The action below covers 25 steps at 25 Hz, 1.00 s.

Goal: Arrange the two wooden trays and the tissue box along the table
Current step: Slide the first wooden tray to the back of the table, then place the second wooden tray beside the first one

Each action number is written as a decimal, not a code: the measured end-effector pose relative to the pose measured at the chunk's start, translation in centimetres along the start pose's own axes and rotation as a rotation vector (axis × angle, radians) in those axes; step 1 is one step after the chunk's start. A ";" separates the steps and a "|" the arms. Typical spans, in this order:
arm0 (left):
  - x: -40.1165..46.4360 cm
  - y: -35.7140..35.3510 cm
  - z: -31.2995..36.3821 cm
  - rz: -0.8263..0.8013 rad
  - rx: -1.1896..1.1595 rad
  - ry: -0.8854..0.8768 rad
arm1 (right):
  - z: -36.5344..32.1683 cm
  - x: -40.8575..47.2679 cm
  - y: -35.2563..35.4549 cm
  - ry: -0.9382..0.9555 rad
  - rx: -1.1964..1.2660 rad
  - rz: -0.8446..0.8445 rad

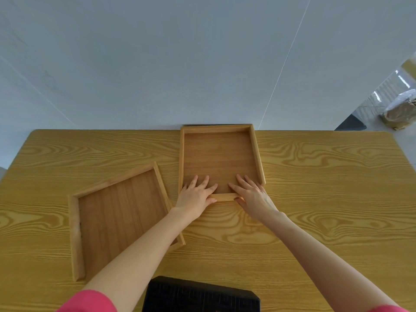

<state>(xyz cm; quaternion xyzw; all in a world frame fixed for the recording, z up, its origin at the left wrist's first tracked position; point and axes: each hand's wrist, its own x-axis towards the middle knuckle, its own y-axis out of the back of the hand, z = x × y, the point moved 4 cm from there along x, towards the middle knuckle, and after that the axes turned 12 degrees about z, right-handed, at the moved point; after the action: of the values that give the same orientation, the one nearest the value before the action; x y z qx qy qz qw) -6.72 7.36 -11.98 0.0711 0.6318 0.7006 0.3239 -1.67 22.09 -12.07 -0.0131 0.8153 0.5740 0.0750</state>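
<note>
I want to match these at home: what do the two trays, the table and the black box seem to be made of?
Far tray and near tray: apparently wood, matte, with straight grain and mitred rim strips. Table: glossy yellowish wood or printed laminate; the bold swirling grain leaves it open. Black box: dark, finely ribbed, possibly fabric or plastic; hard to tell.

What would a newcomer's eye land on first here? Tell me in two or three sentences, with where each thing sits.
First, the two bare hands, left hand and right hand, fingers spread inside the far wooden tray with thumbs at its near rim; it sits at the table's back edge by the wall. Next, the second wooden tray, skewed, near left, partly under the left forearm. A black ribbed object sits at the near edge.
</note>
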 end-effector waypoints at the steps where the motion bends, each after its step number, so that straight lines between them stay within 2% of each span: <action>1: 0.0 0.0 -0.1 0.003 0.003 -0.004 | 0.0 0.0 -0.1 0.001 0.001 0.003; 8: 0.0 0.1 -0.2 -0.008 0.012 -0.031 | -0.7 -0.7 -0.5 -0.036 -0.006 0.057; 15: 0.5 0.9 -0.7 -0.023 0.044 -0.045 | -1.1 -0.4 -0.7 -0.059 0.010 0.027; 22: 0.4 1.4 -0.7 -0.031 -0.092 -0.002 | -1.9 -0.6 0.4 -0.109 -0.023 -0.030; 25: -1.3 1.8 -0.6 0.032 -0.107 0.000 | -3.2 -1.8 0.7 -0.102 -0.020 -0.016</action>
<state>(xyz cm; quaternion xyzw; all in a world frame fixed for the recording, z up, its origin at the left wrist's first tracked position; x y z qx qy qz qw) -6.72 6.17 -10.02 0.0638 0.5922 0.7385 0.3160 -0.31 19.24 -10.11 0.0088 0.8044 0.5816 0.1210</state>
